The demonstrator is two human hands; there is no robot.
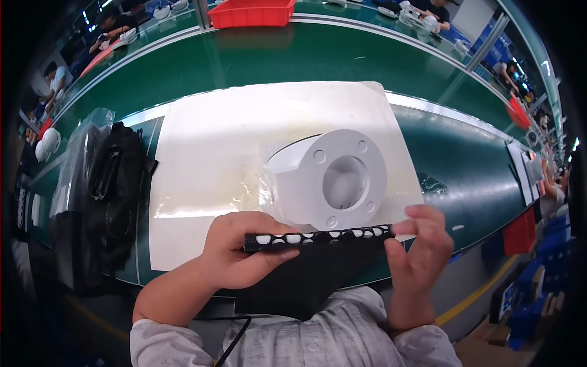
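Observation:
A flat black panel (287,278), its upper edge lined with a row of white-filled oval openings, is held in front of my body. My left hand (235,251) is closed round its left end, thumb on the near side. At the right end, my right hand (422,244) pinches the corner between thumb and bent fingers. Just beyond the panel, a white rounded plastic housing (287,189) lies on its side, its ring-shaped base with a round recess turned towards me. Clear plastic film shows along the housing's left side. The panel's underside is hidden.
A white sheet (202,134) covers the middle of the green table (452,140). Black pouches (116,196) and plastic-wrapped items lie at the left. A red bin (251,13) stands beyond the far edge. Other people work at benches in the background.

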